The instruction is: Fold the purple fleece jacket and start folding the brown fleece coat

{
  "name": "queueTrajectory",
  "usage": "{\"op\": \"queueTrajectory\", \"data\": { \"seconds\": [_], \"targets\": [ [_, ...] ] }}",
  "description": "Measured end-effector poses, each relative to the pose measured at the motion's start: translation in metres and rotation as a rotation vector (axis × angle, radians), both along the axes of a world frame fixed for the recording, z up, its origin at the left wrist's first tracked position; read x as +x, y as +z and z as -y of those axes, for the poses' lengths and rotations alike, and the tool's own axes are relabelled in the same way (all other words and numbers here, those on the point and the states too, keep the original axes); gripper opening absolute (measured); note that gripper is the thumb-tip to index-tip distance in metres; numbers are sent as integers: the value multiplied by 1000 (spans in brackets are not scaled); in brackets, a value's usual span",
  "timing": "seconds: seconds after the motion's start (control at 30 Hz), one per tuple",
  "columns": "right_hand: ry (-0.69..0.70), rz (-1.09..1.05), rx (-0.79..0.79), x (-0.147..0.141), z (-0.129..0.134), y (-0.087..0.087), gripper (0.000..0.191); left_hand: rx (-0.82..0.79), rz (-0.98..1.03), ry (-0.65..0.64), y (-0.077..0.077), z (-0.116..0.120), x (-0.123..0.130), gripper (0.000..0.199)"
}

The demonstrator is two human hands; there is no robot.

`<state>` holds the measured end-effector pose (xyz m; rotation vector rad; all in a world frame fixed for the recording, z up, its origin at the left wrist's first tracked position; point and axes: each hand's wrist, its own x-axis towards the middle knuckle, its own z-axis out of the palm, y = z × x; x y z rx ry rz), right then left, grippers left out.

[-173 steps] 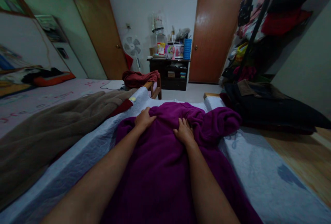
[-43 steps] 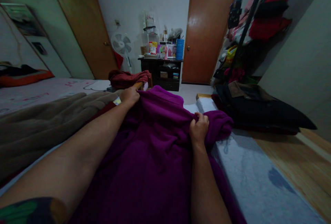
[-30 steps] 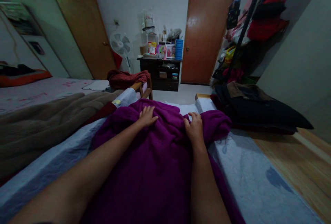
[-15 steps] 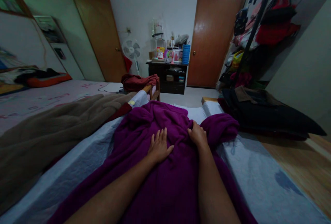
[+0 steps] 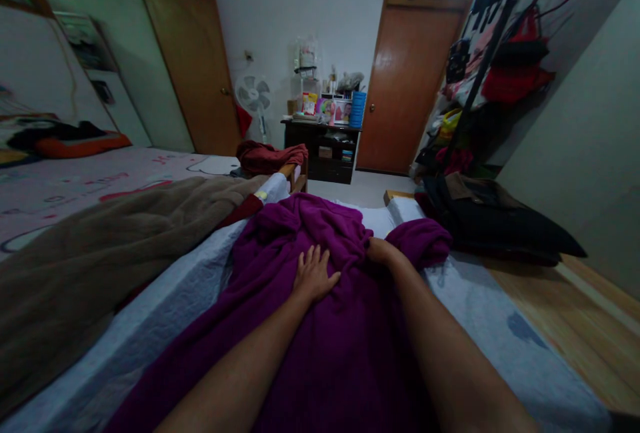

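A long purple garment [image 5: 320, 339] of soft cloth lies spread over the pale blue bed surface [image 5: 463, 306], creased around its middle. Flat on the cloth rests my left hand [image 5: 314, 276], its fingers spread. My right hand [image 5: 381, 250] is a short way to the right, its fingers curled into a gathered fold of the garment and mostly hidden by it. Just beyond that hand, a bunched sleeve-like part [image 5: 423, 241] of the same purple cloth lies on the bed's right side.
To the left, a brown fleece blanket [image 5: 150, 233] lies along the bed beside a pink patterned sheet [image 5: 130, 169]. Dark folded clothes [image 5: 500, 223] sit at the right on a wooden board [image 5: 560, 296]. A fan [image 5: 254, 93] and a black cabinet [image 5: 325, 153] stand ahead.
My right hand has turned and its fingers have gone deeper into the purple fold. My left hand stays flat on the cloth. The view has shifted slightly.
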<state>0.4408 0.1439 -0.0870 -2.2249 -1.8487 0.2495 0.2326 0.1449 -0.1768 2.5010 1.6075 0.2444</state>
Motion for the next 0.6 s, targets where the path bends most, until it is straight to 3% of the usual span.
{"op": "queueTrajectory", "data": {
  "seconds": [0.17, 0.2, 0.33, 0.43, 0.6],
  "targets": [
    [136, 133, -60, 42, 20, 34, 49, 12, 21, 5, 0, 0, 0, 83],
    [151, 259, -63, 55, 25, 39, 55, 8, 18, 4, 0, 0, 0, 83],
    [-33, 538, -160, 105, 41, 49, 76, 12, -11, 9, 2, 1, 1, 82],
    [-138, 509, -196, 129, 48, 42, 89, 36, -13, 21, 2, 2, 2, 80],
    [-245, 358, -51, 139, 58, 22, 46, 64, -2, 21, 2, 4, 2, 78]
  ]
}}
